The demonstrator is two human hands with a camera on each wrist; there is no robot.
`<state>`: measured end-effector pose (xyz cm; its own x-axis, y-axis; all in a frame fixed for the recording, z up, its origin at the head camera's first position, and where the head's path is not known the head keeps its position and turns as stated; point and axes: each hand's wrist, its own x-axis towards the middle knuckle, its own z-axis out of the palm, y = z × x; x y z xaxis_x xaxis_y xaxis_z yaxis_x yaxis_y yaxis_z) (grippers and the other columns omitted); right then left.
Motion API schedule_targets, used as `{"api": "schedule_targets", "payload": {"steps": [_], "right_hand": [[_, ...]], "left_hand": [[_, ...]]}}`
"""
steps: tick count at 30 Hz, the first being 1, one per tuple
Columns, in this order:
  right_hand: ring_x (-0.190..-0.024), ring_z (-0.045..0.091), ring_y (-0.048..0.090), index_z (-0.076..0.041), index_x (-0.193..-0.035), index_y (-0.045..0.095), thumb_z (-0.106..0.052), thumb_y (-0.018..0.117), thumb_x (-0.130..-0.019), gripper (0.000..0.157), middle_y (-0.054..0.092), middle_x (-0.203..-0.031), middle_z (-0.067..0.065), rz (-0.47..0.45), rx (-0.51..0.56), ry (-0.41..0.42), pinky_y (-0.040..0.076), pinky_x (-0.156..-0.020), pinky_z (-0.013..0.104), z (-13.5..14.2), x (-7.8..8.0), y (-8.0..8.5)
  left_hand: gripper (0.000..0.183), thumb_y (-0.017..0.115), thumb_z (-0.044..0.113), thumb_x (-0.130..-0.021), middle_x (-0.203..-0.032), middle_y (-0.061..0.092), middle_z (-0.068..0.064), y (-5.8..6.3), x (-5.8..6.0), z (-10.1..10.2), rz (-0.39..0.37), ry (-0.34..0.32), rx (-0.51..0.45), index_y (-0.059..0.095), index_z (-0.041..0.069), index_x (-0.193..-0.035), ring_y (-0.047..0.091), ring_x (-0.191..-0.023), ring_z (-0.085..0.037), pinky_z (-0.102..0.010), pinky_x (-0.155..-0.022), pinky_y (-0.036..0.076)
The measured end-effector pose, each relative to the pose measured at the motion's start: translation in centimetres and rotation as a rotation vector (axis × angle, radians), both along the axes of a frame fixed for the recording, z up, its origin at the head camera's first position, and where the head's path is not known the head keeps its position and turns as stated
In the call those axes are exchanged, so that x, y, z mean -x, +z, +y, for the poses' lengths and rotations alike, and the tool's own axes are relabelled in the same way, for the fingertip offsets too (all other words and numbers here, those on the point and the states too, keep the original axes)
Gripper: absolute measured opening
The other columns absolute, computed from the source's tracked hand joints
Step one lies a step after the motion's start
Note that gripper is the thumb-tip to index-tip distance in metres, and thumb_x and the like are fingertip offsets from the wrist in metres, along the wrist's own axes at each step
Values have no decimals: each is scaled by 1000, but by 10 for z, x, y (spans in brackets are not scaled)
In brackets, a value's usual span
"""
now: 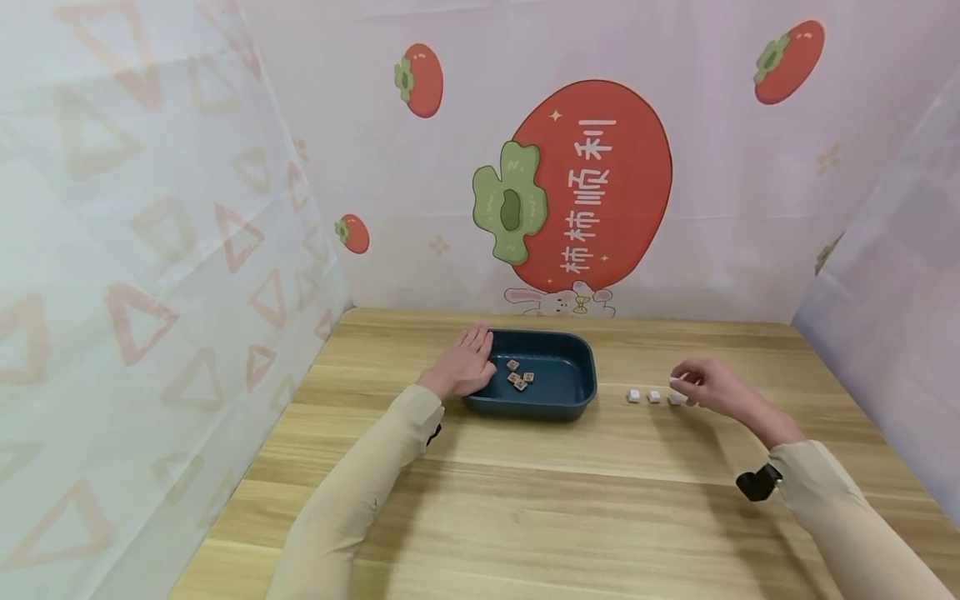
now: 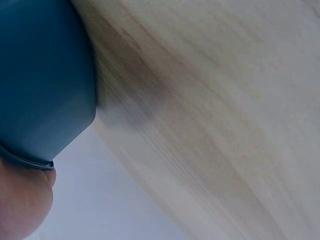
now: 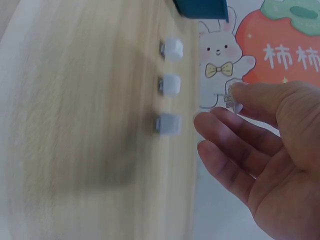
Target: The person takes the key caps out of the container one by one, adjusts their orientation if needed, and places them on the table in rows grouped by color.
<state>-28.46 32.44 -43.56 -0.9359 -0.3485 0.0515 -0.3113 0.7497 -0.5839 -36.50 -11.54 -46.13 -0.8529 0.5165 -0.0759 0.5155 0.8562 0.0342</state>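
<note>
My left hand (image 1: pixel 465 367) rests on the left end of a dark blue rectangular tray (image 1: pixel 581 379), its fingers straight along the rim. In the left wrist view part of that hand (image 2: pixel 25 200) meets the rim below the tray's smooth outer wall (image 2: pixel 45 75). Inside the tray lie several small brown square pieces (image 1: pixel 521 384). To the tray's right, my right hand (image 1: pixel 708 387) pinches a small white block (image 3: pixel 233 100) with ribbed edges between thumb and forefinger, raised above the table. Three similar white blocks (image 3: pixel 171 85) stand in a row on the wood beside this hand.
The wood-grain table (image 1: pixel 525 500) ends at a pale cloth backdrop (image 1: pixel 720 208) printed with red persimmons and a rabbit. Another patterned cloth (image 1: pixel 165 250) hangs along the left side, and a plain pale one (image 1: pixel 892 300) on the right.
</note>
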Motion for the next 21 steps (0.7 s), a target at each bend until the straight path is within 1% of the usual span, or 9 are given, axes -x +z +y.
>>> {"api": "schedule_targets", "payload": {"steps": [4, 9, 16, 21], "right_hand": [[-60, 16, 63, 7, -107, 66, -13, 62, -95, 24, 70, -80, 14, 25, -37, -23, 48, -53, 25, 9, 0, -8], [-59, 12, 56, 4, -107, 68, -17, 62, -95, 25, 67, -75, 9, 14, -69, -64, 43, -51, 25, 18, 1, -16], [-56, 8, 52, 5, -106, 67, -16, 63, -94, 25, 64, -72, 6, 23, -69, -78, 42, -49, 24, 27, 2, -24], [-55, 8, 52, 5, -107, 67, -17, 63, -93, 26, 63, -71, 6, 0, -75, -90, 43, -49, 24, 31, 1, -28]], "left_hand": [[65, 28, 33, -103, -166, 6, -15, 0, 0, 1, -2, 6, 12, 10, 1, -157, -1, -155, -27, -42, -126, 5], [66, 28, 34, -103, -166, 6, -15, -1, 1, 1, -4, 8, 15, 9, 2, -157, -1, -155, -27, -42, -126, 5], [66, 27, 35, -103, -166, 6, -15, -1, 2, 1, -1, 9, 17, 10, 2, -157, 0, -155, -27, -42, -126, 6], [66, 27, 34, -103, -166, 6, -15, 0, 1, 1, -5, 8, 25, 10, 1, -157, 1, -155, -28, -42, -126, 6]]}}
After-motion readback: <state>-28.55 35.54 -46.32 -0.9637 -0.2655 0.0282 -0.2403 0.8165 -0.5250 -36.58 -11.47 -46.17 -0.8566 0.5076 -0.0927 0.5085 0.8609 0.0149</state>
